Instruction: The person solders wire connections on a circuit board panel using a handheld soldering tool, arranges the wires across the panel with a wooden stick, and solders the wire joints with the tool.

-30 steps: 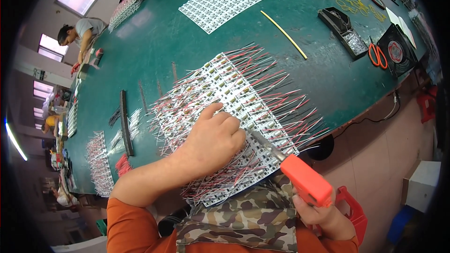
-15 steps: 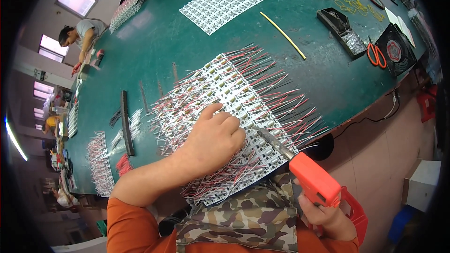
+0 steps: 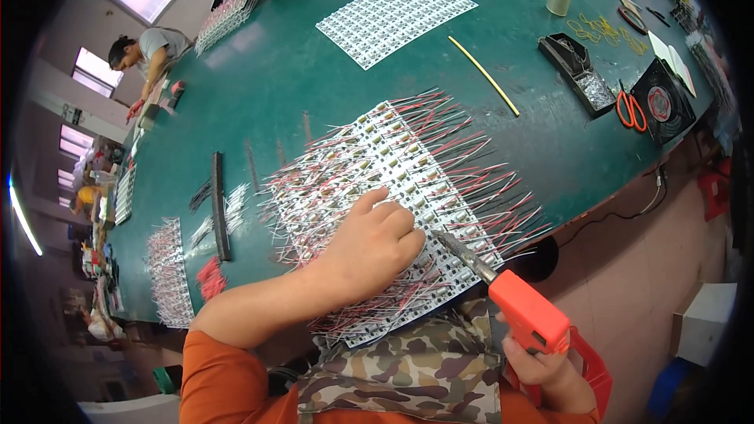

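Observation:
A white panel of small circuit boards (image 3: 434, 180) lies at the near table edge in front of me. Red, black and white wires stick out along both its sides. Over the middle of it, my left hand (image 3: 375, 242) is closed with its fingers curled down; its fingertips and whatever they pinch are hidden. My right hand (image 3: 540, 365) grips a red soldering gun (image 3: 528, 310) by its handle, low at the right. The gun's dark metal tip points up and left, close to the boards and just right of my left fingers.
Farther off lies another white board panel (image 3: 397, 20) with a yellow stick (image 3: 483, 74) nearby. A black tray (image 3: 577, 71), orange-handled scissors (image 3: 631, 110) and a fan (image 3: 664, 102) stand at right. Left are a dark bar (image 3: 219, 208), wire bundles and a wired panel (image 3: 169, 275). A co-worker (image 3: 153, 55) leans over the far left edge.
The whole view has shifted slightly, so the table sits lower and farther right. My left hand and the soldering gun tip remain close together over the panel. The co-worker still bends over the table.

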Demonstrator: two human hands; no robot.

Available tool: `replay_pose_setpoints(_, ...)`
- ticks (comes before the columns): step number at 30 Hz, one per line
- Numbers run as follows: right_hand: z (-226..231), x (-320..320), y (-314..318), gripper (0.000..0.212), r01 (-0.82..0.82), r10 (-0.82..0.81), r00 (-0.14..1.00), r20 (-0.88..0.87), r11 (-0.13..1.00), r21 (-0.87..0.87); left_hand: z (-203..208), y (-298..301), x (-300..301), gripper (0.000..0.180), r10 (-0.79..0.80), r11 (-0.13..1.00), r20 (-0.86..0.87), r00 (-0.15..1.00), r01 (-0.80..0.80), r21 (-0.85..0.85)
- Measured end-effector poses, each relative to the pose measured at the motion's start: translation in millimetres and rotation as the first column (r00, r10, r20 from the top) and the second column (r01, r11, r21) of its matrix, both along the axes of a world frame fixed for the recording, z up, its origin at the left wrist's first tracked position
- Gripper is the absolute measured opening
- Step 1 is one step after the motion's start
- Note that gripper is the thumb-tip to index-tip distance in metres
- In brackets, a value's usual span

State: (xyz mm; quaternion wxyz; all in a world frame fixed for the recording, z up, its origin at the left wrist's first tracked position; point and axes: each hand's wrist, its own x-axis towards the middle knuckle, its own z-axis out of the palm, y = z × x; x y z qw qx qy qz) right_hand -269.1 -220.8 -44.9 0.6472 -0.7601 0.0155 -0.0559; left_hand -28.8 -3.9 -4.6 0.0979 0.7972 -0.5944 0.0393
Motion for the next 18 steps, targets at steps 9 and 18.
replay_pose_setpoints(9,-4.5,2.2,2.1,0.051,-0.010,0.011,0.999,0.045,0.999,-0.031,-2.0,-0.5,0.6,0.008,0.001,1.000,0.004,1.000,-0.001,-0.013)
replay_pose_setpoints(18,-9.9,0.2,2.6,0.055,0.004,0.012,0.995,0.103,0.988,-0.153,-2.3,-1.4,0.4,0.006,-0.004,1.000,0.005,1.000,0.004,0.000)
